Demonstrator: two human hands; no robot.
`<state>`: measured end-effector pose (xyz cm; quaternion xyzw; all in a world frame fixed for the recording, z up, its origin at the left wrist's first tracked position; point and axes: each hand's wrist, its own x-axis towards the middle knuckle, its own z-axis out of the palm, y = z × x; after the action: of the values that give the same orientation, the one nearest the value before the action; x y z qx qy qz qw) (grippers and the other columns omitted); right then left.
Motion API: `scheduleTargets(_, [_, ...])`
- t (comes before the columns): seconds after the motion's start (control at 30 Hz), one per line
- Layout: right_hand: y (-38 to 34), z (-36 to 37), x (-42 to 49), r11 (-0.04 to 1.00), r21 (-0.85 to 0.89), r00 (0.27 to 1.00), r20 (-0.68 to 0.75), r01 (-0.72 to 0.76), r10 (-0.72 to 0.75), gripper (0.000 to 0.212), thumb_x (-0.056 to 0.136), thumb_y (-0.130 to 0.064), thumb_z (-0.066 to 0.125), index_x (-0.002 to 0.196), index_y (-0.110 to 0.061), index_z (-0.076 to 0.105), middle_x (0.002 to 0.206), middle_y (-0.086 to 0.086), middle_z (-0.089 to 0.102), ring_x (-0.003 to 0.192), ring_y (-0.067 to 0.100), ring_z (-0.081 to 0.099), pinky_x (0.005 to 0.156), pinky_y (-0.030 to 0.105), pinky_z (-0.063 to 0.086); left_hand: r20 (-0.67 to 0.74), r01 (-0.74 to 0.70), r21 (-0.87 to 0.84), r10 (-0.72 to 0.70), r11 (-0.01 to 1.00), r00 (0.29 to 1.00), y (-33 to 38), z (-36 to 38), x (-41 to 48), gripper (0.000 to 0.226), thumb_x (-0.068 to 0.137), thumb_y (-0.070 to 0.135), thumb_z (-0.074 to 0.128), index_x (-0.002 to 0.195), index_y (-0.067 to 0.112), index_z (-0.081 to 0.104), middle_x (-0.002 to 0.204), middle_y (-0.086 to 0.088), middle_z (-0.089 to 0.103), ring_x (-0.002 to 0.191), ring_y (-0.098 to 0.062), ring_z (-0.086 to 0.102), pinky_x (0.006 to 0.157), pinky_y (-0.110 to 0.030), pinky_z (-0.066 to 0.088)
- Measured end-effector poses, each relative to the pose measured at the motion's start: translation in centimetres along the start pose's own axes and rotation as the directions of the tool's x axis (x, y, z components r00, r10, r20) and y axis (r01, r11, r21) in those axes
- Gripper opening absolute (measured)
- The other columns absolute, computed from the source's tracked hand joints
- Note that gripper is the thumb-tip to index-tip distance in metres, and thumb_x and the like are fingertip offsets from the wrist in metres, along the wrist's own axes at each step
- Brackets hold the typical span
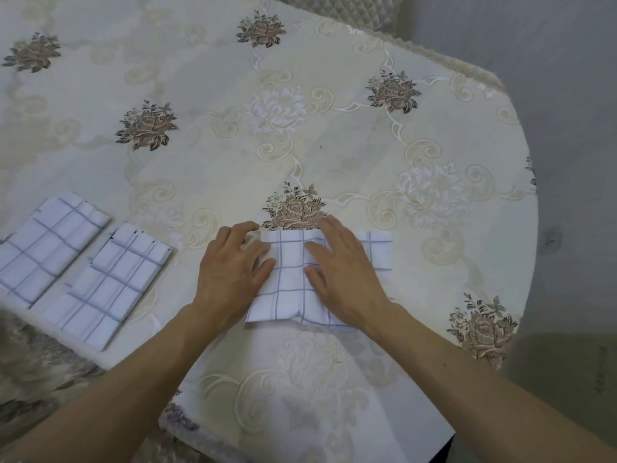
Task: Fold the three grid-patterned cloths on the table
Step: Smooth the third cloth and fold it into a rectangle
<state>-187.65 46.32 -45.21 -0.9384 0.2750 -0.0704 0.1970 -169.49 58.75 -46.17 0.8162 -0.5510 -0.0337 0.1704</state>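
- A desk (334, 145) with a cream, flower-patterned covering fills the view.
- The left hand (230, 265) and right hand (344, 265) both lie flat and unclenched, pressing the half-folded cloth (290, 282) near the desk's front edge.
- Well apart on the left, two folded cloths lie side by side: the nearer cloth (110, 285) and the outer cloth (46, 248).

The third cloth (290, 279) lies on the table (334, 145), toward its near edge. The left hand (230, 265) rests on its left part, the right hand (344, 262) on its right. Well left of it lies the second folded cloth (110, 282), with the first folded cloth (43, 248) farther left.
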Motion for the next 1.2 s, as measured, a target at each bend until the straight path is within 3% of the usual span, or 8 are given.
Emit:
scheduleTargets(0.17, [0.8, 0.7, -0.4, 0.996, 0.076, 0.999, 0.003, -0.043, 0.042, 0.04, 0.099, -0.038, 0.047, 0.127, -0.015, 0.063, 0.164, 0.016, 0.018, 0.153, 0.03, 0.009, 0.122, 0.046, 0.018, 0.056, 0.025, 0.013, -0.026, 1.0, 0.998, -0.1, -0.3, 0.4, 0.034, 0.087, 0.046, 0.054, 0.097, 0.019, 0.072, 0.132, -0.003, 0.057, 0.113, -0.023, 0.046, 0.086, -0.041, 0.049])
scheduleTargets(0.33, [2.3, 1.3, -1.4, 0.999, -0.05, 1.0, -0.012, -0.021, 0.021, 0.047, 0.1, -0.042, 0.04, 0.142, -0.026, 0.051, 0.166, 0.016, 0.003, 0.154, 0.03, -0.006, 0.124, 0.047, 0.004, 0.102, 0.094, 0.007, -0.094, 0.996, 0.99, 0.7, -0.8, 0.0, 0.039, 0.09, 0.049, 0.046, 0.105, 0.022, 0.071, 0.139, -0.002, 0.052, 0.12, -0.024, 0.043, 0.093, -0.042, 0.046])
scheduleTargets(0.53, [2.4, 2.5, -2.3, 0.99, -0.138, 1.0, -0.002, -0.028, 0.028, 0.057, 0.1, -0.049, 0.039, 0.153, -0.028, 0.035, 0.166, 0.015, -0.007, 0.153, 0.03, -0.012, 0.123, 0.053, 0.007, 0.168, 0.231, -0.206, -0.198, 0.951, 0.966, 0.4, -2.3, -1.9, 0.058, 0.088, 0.06, 0.039, 0.133, 0.029, 0.058, 0.149, 0.001, 0.042, 0.125, -0.022, 0.039, 0.099, -0.036, 0.038])
scheduleTargets(0.7, [2.6, 2.4, -2.4, 0.988, -0.15, 0.999, 0.016, -0.029, 0.031, 0.064, 0.098, -0.06, 0.035, 0.154, -0.029, 0.033, 0.166, 0.016, -0.009, 0.153, 0.031, -0.013, 0.123, 0.053, 0.004, 0.175, 0.249, -0.291, -0.205, 0.924, 0.963, -0.1, -3.2, -3.9, 0.051, 0.088, 0.059, 0.042, 0.118, 0.026, 0.066, 0.145, 0.005, 0.047, 0.127, -0.017, 0.039, 0.096, -0.023, 0.032])
scheduleTargets(0.8, [2.6, 2.5, -2.4, 0.987, -0.162, 1.0, 0.016, -0.022, 0.025, 0.071, 0.095, -0.068, 0.031, 0.154, -0.029, 0.032, 0.166, 0.016, -0.007, 0.153, 0.031, -0.012, 0.123, 0.054, 0.005, 0.174, 0.359, -0.398, -0.315, 0.844, 0.933, 0.3, -3.4, -4.6, 0.019, 0.096, 0.043, 0.059, 0.097, 0.028, 0.071, 0.139, 0.009, 0.051, 0.127, -0.014, 0.043, 0.089, -0.01, 0.031])
scheduleTargets(0.97, [2.5, 2.6, -2.5, 0.978, -0.208, 1.0, 0.012, -0.01, 0.012, 0.074, 0.095, -0.069, 0.027, 0.155, -0.027, 0.03, 0.166, 0.016, -0.004, 0.154, 0.031, -0.008, 0.122, 0.054, 0.008, 0.259, 0.478, -0.494, -0.403, 0.726, 0.878, 1.2, -3.8, -6.7, 0.021, 0.087, 0.045, 0.072, 0.069, 0.035, 0.07, 0.125, 0.017, 0.058, 0.119, -0.009, 0.053, 0.091, -0.03, 0.042])
scheduleTargets(1.07, [2.5, 2.8, -2.5, 0.976, -0.217, 1.0, 0.004, -0.008, 0.009, 0.073, 0.096, -0.068, 0.028, 0.155, -0.027, 0.029, 0.166, 0.016, -0.003, 0.154, 0.029, -0.006, 0.122, 0.054, 0.009, 0.309, 0.512, -0.571, -0.409, 0.642, 0.859, 1.7, -4.1, -7.8, 0.024, 0.066, 0.063, 0.072, 0.075, 0.041, 0.073, 0.125, 0.024, 0.056, 0.12, -0.006, 0.053, 0.097, -0.033, 0.044])
scheduleTargets(1.2, [2.4, 2.8, -2.6, 0.973, -0.231, 1.0, 0.0, -0.009, 0.01, 0.073, 0.096, -0.069, 0.026, 0.156, -0.027, 0.028, 0.166, 0.015, -0.003, 0.154, 0.028, -0.006, 0.123, 0.052, 0.009, 0.295, 0.471, -0.602, -0.368, 0.644, 0.882, 2.1, -4.2, -8.5, 0.037, 0.055, 0.068, 0.073, 0.085, 0.047, 0.07, 0.132, 0.027, 0.05, 0.126, 0.001, 0.045, 0.088, -0.019, 0.041])
